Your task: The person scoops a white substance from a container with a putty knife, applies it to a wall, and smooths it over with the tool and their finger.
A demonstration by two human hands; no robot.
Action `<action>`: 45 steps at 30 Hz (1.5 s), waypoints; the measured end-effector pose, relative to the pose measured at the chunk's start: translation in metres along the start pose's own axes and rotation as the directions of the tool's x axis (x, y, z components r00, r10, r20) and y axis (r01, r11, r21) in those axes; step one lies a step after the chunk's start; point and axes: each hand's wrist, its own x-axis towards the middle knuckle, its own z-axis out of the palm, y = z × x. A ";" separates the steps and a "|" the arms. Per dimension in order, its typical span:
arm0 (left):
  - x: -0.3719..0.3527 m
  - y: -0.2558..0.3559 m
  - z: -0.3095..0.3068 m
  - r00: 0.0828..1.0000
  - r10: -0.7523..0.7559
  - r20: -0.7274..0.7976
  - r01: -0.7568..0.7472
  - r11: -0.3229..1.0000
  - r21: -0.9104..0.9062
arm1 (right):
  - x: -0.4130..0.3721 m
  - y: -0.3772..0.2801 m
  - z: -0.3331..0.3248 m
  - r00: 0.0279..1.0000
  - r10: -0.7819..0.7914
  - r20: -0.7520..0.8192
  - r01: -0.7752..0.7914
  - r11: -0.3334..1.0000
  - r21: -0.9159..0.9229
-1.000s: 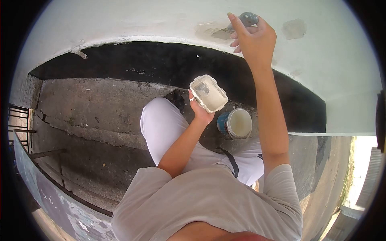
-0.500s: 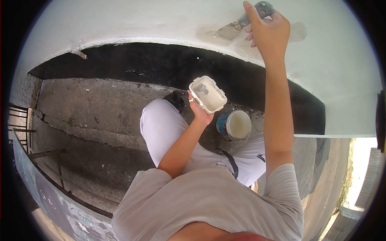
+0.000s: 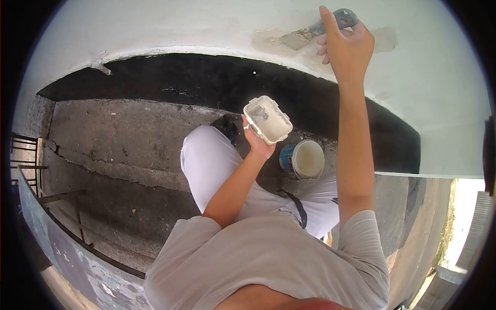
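White wall point(image 3: 155, 26), right hand point(image 3: 347, 47) gripping putty knife point(image 3: 311, 32), left hand point(image 3: 257, 145) holding tub point(image 3: 267, 120), paint can point(image 3: 304, 160) below

Putty knife point(image 3: 314, 30): metal blade, dulled by pale filler; grey plastic handle.
Tub point(image 3: 267, 120): white plastic, smeared matt.
Wall point(image 3: 155, 26): matt pale paint, roughly patched.
Floor point(image 3: 113, 134): rough, cracked concrete.
Shirt point(image 3: 248, 258): soft grey cloth.

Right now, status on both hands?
Right hand shut on putty knife, blade on wall. Left hand shut on white tub. Paint can on floor, apart.
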 end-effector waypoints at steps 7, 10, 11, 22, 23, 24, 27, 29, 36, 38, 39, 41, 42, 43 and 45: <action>0.005 -0.005 -0.007 1.000 -0.011 -0.007 0.012 1.000 0.017 | 0.001 0.010 0.020 0.999 -0.007 0.041 0.005 0.999 0.047; 0.005 -0.007 -0.004 1.000 -0.003 -0.018 0.003 1.000 0.005 | 0.005 0.006 0.013 0.998 0.004 -0.056 0.000 0.998 0.069; 0.004 -0.007 -0.002 1.000 0.005 -0.017 -0.005 1.000 0.006 | 0.004 0.004 0.010 0.996 0.014 -0.091 -0.007 0.997 0.079; 0.002 -0.017 0.001 1.000 -0.026 0.013 0.026 1.000 -0.008 | -0.003 0.016 0.021 0.970 -0.240 -0.030 0.237 0.967 -0.093; 0.001 -0.017 0.002 0.999 -0.038 0.018 0.038 0.999 -0.014 | -0.006 0.014 0.019 0.970 -0.239 -0.036 0.233 0.964 -0.125; 0.000 -0.017 0.001 0.998 -0.050 0.023 0.051 0.998 -0.021 | -0.012 0.013 0.017 0.972 -0.233 -0.019 0.231 0.968 -0.097; 0.000 -0.017 0.002 0.993 -0.077 0.086 0.079 0.997 -0.016 | -0.023 0.020 0.017 0.955 -0.298 0.017 0.298 0.953 -0.049; -0.001 -0.018 0.002 0.994 -0.078 0.076 0.080 0.997 -0.018 | -0.025 0.039 0.022 0.898 -0.439 0.025 0.439 0.896 -0.060; -0.002 -0.020 0.001 0.997 -0.061 0.054 0.060 0.998 0.011 | -0.021 0.043 0.037 0.805 -0.593 0.020 0.588 0.792 -0.165; -0.001 -0.020 0.001 0.995 -0.059 0.075 0.059 0.998 0.006 | -0.021 0.021 0.029 0.887 -0.461 0.017 0.459 0.879 -0.133; -0.002 -0.020 0.002 0.995 -0.058 0.086 0.058 0.998 0.002 | -0.022 0.016 0.027 0.920 -0.391 0.018 0.390 0.913 -0.117; -0.003 -0.019 0.005 0.997 -0.055 0.051 0.055 0.998 -0.005 | -0.022 0.021 0.028 0.880 -0.474 0.016 0.474 0.877 -0.078; -0.002 -0.019 0.005 0.998 -0.054 0.034 0.055 0.998 -0.008 | -0.022 0.024 0.030 0.857 -0.515 0.013 0.515 0.855 -0.058; -0.002 -0.019 0.004 0.996 -0.058 0.063 0.058 0.998 -0.004 | -0.023 0.028 0.031 0.852 -0.521 0.054 0.524 0.842 -0.130; -0.001 -0.019 0.002 0.990 -0.064 0.123 0.064 0.998 0.007 | -0.024 0.033 0.033 0.840 -0.526 0.135 0.542 0.797 -0.268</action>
